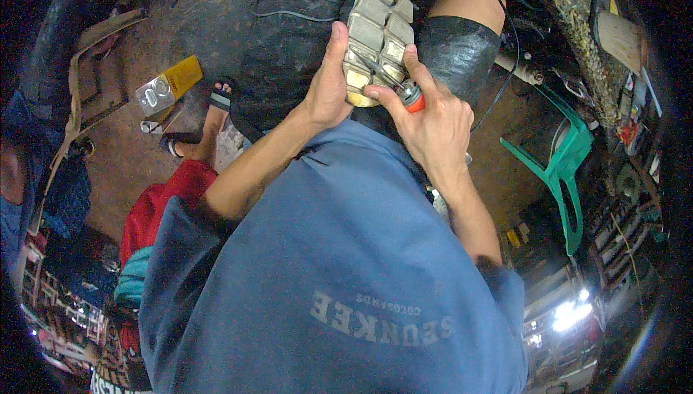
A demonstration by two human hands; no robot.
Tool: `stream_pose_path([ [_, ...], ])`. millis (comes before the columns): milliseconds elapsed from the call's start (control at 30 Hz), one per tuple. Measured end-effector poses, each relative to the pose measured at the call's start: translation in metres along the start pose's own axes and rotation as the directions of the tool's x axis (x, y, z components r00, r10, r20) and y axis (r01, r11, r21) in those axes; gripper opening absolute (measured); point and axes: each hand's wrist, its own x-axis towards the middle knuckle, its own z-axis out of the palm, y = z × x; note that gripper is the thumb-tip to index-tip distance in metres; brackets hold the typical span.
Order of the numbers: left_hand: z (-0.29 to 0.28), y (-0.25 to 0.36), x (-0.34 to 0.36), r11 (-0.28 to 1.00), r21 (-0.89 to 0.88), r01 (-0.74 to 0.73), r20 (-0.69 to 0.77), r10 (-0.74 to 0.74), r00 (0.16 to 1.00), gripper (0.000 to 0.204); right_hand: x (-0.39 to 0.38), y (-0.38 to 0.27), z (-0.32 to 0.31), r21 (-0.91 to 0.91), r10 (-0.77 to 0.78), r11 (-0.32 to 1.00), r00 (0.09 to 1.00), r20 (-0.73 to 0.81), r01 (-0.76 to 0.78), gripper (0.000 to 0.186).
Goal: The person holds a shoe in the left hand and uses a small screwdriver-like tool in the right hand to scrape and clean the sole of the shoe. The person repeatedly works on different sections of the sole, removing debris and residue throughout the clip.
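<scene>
Across my lap lies a shoe, its grey, blocky sole (382, 15) turned up and its heel end, yellowish and worn, toward me. My left hand (330, 85) is closed around the sole's left edge, thumb pointing up along its side. My right hand (437, 114) grips an awl-like tool (412, 98) with an orange handle and a metal collar. The tool's thin dark shaft slants up and left over the heel; I cannot tell whether its tip is in the sole. My right thumb and forefinger touch the heel's right edge.
Black cloth (289, 40) covers my lap, with thin cords lying on it. A yellow-and-silver box (170, 85) sits on the floor at left, near a sandalled foot (219, 98). At right is a green plastic chair (563, 156); a rough, weathered beam (570, 26) rises beyond it.
</scene>
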Motion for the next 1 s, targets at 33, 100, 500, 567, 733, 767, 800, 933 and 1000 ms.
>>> stream_pose_path([
  [33, 0.0009, -0.0011, 0.0007, 1.0, 0.005, -0.004, -0.006, 0.004, 1.0, 0.088, 0.0005, 0.0018, -0.0014, -0.001, -0.017, 1.0, 1.0, -0.003, 0.017, 0.079],
  [100, 0.0015, -0.0019, 0.0013, 1.0, -0.003, -0.007, -0.006, 0.007, 1.0, 0.089, -0.0002, 0.0037, -0.0034, -0.019, -0.026, 0.999, 0.999, 0.021, 0.027, 0.079],
  [500, 0.0063, 0.0012, -0.0003, 1.0, 0.011, 0.003, -0.024, -0.003, 1.0, 0.087, -0.0026, 0.0108, -0.0047, -0.044, -0.054, 0.997, 0.997, 0.059, 0.057, 0.081],
  [567, 0.0061, 0.0014, -0.0004, 1.0, 0.013, 0.002, -0.02, -0.001, 1.0, 0.087, -0.0015, 0.0088, -0.0033, -0.039, -0.059, 0.997, 0.998, 0.033, 0.06, 0.08],
  [733, 0.0037, 0.0013, -0.0005, 1.0, 0.021, 0.004, -0.012, -0.004, 1.0, 0.087, -0.0002, 0.0048, -0.0013, -0.02, -0.015, 1.0, 1.0, 0.025, 0.015, 0.079],
  [767, 0.0032, 0.0012, -0.0005, 1.0, 0.027, -0.002, -0.007, 0.002, 1.0, 0.087, -0.0001, 0.0047, -0.0011, -0.016, -0.008, 1.0, 1.0, 0.024, 0.009, 0.079],
  [800, 0.0028, 0.0009, -0.0008, 1.0, 0.02, 0.004, -0.008, -0.004, 1.0, 0.088, -0.0003, 0.0047, -0.0013, -0.017, -0.017, 1.0, 1.0, 0.026, 0.017, 0.079],
  [933, 0.0021, 0.0, -0.0004, 1.0, -0.009, 0.01, -0.014, -0.01, 1.0, 0.088, -0.0011, 0.0073, -0.0043, -0.032, -0.045, 0.998, 0.998, 0.05, 0.047, 0.081],
  [1000, 0.0017, 0.0001, -0.0002, 1.0, -0.01, 0.01, -0.005, -0.01, 1.0, 0.088, -0.0017, 0.0083, -0.006, -0.042, -0.049, 0.998, 0.997, 0.068, 0.052, 0.082],
])
